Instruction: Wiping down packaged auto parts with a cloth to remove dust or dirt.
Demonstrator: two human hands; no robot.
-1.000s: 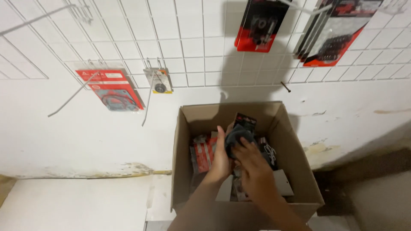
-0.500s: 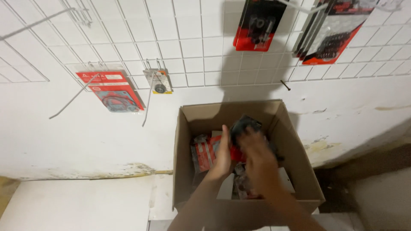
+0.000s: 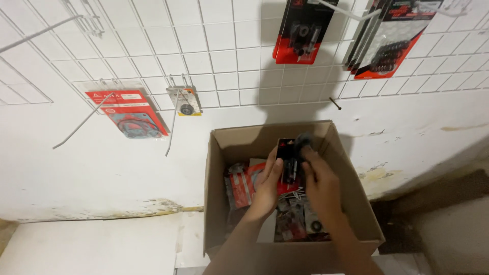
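A: Largest item?
B: Cardboard box [image 3: 351,203], open-topped, against the white wall. Above it hangs a wire grid panel [image 3: 214,56] carrying red-and-black carded packs.
A: Inside the box?
B: Loose red and black packets [image 3: 239,186].
A: The hands?
B: Both over the box. Left hand [image 3: 270,178] and right hand [image 3: 318,178] each have fingers clamped on one black-and-red blister pack [image 3: 288,160], raised above the box's contents near its rear wall.

Black-and-red blister pack [image 3: 288,162], upright, held above open cardboard box [image 3: 351,203] — more packs inside
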